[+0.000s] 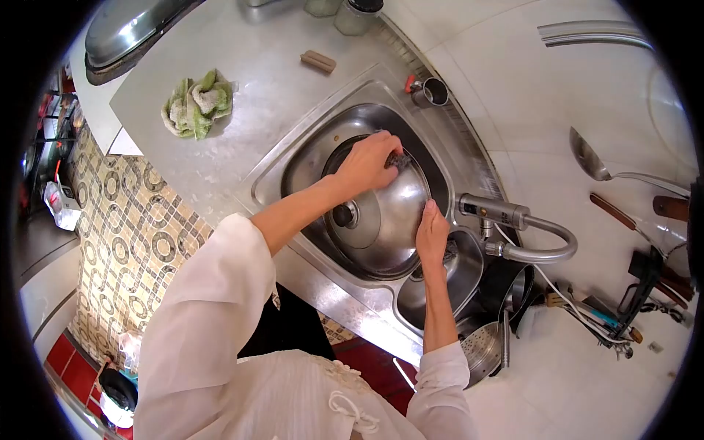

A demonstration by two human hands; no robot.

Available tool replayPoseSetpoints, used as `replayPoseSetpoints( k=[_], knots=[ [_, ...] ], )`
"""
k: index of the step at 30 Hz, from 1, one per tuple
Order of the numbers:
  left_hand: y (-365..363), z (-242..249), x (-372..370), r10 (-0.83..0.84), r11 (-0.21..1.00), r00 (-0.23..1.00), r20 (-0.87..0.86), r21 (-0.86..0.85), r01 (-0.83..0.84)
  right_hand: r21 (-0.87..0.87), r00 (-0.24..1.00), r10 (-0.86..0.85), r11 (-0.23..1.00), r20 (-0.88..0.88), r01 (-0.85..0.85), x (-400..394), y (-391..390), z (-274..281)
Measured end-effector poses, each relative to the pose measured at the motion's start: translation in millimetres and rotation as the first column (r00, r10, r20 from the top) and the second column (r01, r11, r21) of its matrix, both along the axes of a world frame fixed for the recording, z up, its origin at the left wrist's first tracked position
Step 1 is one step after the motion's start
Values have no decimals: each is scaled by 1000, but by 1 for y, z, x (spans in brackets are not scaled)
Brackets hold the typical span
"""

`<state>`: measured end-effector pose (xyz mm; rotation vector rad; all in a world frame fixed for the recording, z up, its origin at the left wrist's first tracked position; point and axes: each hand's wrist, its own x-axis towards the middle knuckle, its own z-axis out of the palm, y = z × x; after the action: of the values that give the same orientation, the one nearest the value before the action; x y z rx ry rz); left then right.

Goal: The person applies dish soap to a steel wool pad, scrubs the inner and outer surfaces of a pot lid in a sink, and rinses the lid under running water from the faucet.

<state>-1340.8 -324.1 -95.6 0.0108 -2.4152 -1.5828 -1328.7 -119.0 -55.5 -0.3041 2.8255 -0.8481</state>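
A large steel pot lid [385, 220] with a black knob [343, 215] stands tilted in the sink [308, 147]. My left hand [370, 163] presses a dark scrubber [400, 159] against the lid's upper edge, fingers closed around it. Gripping the lid's rim on the faucet side, my right hand [432, 233] holds it steady. Both arms wear white sleeves.
A curved faucet [524, 231] arches over the sink. A green cloth [198, 103], a brown block [317, 61] and a metal cup [434, 92] lie on the steel counter. A ladle [592, 163], knives, pots and a colander [480, 352] sit to the right.
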Motion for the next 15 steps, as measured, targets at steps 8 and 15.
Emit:
replayPoseSetpoints(
  k=[8, 15],
  knots=[
    [-7, 3, -8, -230, 973, 943, -240, -62, 221, 5, 1000, -12, 1000, 21, 12, 2, -1, 1],
    [-3, 16, -25, -510, 816, 819, -262, -448, 365, 29, 998, 56, 998, 10, -56, 5, 1, 0]
  ],
)
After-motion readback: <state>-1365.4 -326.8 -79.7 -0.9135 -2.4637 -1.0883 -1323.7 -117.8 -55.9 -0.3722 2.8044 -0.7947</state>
